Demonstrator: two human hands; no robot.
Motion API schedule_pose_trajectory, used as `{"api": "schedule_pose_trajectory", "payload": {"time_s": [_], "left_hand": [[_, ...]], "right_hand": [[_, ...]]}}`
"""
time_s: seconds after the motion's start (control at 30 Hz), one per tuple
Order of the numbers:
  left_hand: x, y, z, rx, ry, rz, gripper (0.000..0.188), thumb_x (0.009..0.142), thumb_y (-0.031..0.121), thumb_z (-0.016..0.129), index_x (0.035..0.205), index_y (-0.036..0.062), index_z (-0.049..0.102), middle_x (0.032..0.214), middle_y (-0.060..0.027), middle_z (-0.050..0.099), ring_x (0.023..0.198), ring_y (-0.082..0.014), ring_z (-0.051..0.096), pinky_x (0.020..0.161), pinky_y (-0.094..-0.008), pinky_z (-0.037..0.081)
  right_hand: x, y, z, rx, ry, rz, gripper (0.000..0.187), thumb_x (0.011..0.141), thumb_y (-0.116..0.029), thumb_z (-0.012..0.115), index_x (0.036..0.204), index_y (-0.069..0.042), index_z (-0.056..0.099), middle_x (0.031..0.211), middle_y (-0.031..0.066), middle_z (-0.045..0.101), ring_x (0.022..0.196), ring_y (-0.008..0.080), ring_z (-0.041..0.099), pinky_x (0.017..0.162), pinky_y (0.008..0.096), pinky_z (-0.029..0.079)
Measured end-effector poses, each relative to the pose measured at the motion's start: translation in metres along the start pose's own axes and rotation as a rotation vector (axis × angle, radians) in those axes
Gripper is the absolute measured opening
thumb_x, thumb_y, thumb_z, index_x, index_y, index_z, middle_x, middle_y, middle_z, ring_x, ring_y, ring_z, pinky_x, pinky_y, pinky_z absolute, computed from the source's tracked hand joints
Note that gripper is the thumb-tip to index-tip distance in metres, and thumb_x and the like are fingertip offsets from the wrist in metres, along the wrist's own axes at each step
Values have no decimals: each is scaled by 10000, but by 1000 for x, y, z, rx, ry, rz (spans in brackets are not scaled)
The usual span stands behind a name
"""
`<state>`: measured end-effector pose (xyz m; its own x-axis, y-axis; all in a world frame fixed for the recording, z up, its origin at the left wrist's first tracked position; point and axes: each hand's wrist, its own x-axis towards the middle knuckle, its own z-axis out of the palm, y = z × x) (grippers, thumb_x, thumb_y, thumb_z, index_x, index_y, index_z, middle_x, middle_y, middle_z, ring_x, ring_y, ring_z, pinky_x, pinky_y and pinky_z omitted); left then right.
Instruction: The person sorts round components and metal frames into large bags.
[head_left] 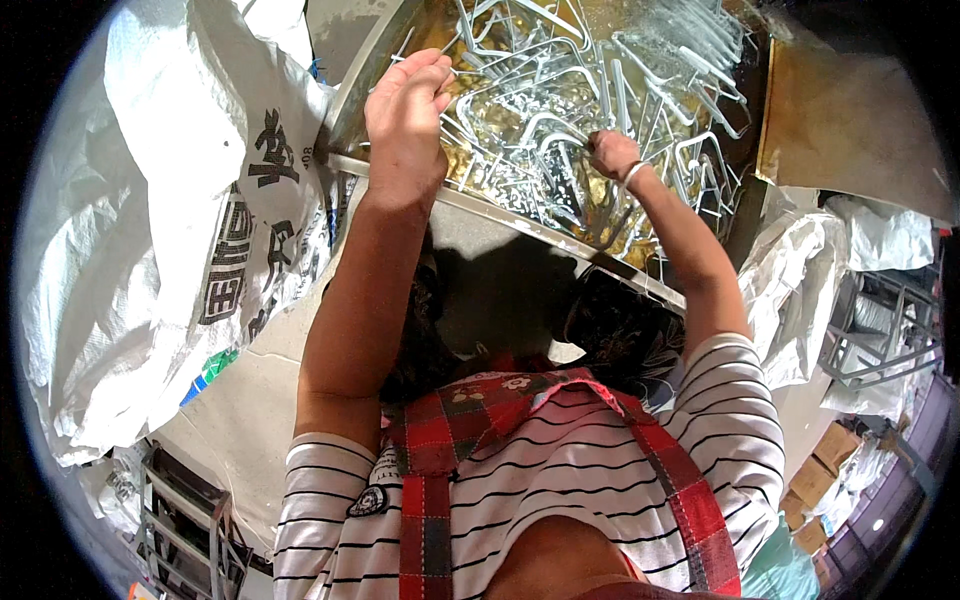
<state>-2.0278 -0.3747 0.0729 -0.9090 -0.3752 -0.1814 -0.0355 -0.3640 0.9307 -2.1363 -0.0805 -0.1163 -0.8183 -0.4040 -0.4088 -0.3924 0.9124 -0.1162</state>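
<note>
A metal-rimmed table (520, 219) carries a tangled heap of bent silvery metal rods (600, 90), many of them L- or U-shaped. My left hand (408, 110) is raised over the table's left side, fingers curled together. Whatever it pinches, if anything, is too small to name. Farther right, my right hand (613, 155) reaches into the heap, its fingers closed around a bent metal rod (562, 128). Below that hand, a dark curved bar (618, 228) runs down toward the near rim; whether it joins the held rod I cannot tell.
Large white woven sacks (160, 200) stand close on my left. A brown board (850, 125) borders the table at the right, with a clear plastic bag (795, 280) below it. Metal frames (185, 520) stand at the lower left; cardboard boxes (825, 470) are stacked at the lower right.
</note>
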Motion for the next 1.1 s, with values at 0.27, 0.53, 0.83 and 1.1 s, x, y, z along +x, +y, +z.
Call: {"api": "schedule_pose_trajectory", "payload": {"time_s": [0.27, 0.53, 0.83, 1.1], "left_hand": [[-3, 6, -4, -20, 33, -21, 347, 919, 107, 476, 1201, -95, 477, 1178, -148, 550, 1036, -188, 566, 873, -249, 450], [6, 7, 0, -66, 102, -106, 323, 883, 95, 535, 1154, -78, 509, 1081, -119, 589, 972, -162, 585, 827, -235, 465], [6, 10, -11, -90, 126, -131, 291, 860, 95, 566, 1107, -57, 538, 1047, -111, 597, 943, -152, 586, 785, -226, 463], [6, 0, -8, -28, 85, -89, 315, 898, 135, 499, 1141, -64, 526, 1081, -120, 596, 957, -159, 578, 836, -242, 442]], "right_hand": [[-5, -52, -95, -299, 280, -534, 89, 706, -120, 554, 776, -118, 610, 716, 92, 602, 817, 282, 598, 706, 370, 499], [108, -86, -48, -407, 342, -548, 238, 779, -102, 544, 1015, -95, 573, 1045, 86, 594, 1034, 243, 543, 830, 376, 461], [111, -99, -47, -620, -51, -380, 278, 782, -243, 562, 1021, -123, 638, 1042, 63, 613, 1064, 244, 537, 895, 410, 389], [74, -55, -16, -238, 27, -293, 272, 732, -109, 551, 1000, -71, 575, 866, 185, 638, 854, 334, 627, 731, 420, 498]]}}
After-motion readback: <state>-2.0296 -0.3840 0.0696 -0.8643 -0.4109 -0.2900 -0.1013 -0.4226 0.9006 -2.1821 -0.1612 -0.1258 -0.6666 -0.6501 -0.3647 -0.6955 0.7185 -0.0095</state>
